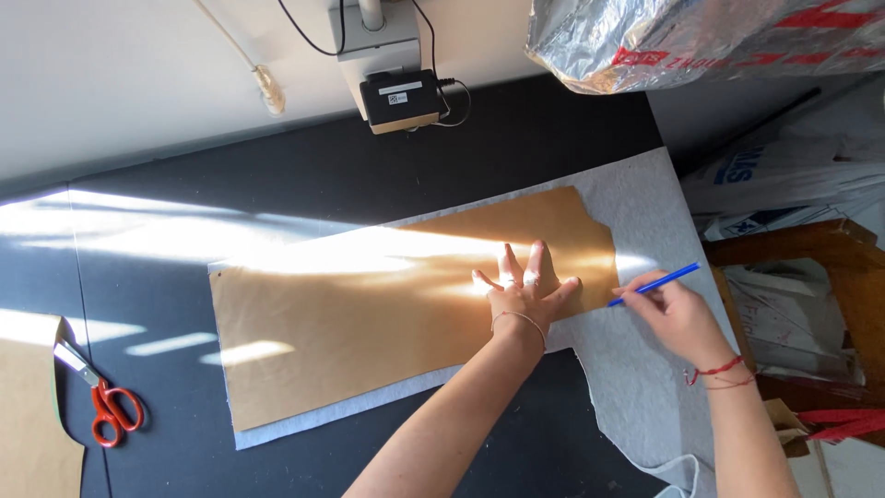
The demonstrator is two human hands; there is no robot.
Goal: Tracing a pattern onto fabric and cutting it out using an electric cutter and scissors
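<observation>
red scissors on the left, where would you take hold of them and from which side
Take the red scissors by the red loop handles, coming from above on the near side. They lie flat on the black table, blades pointing up-left toward a brown sheet, handles toward the person and apart from anything else.

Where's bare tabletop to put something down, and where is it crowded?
Bare black table between the power adapter and the brown pattern; also between the scissors and the pattern. Crowded at the pattern's right end: left hand, right hand with blue pen, white fabric.
</observation>
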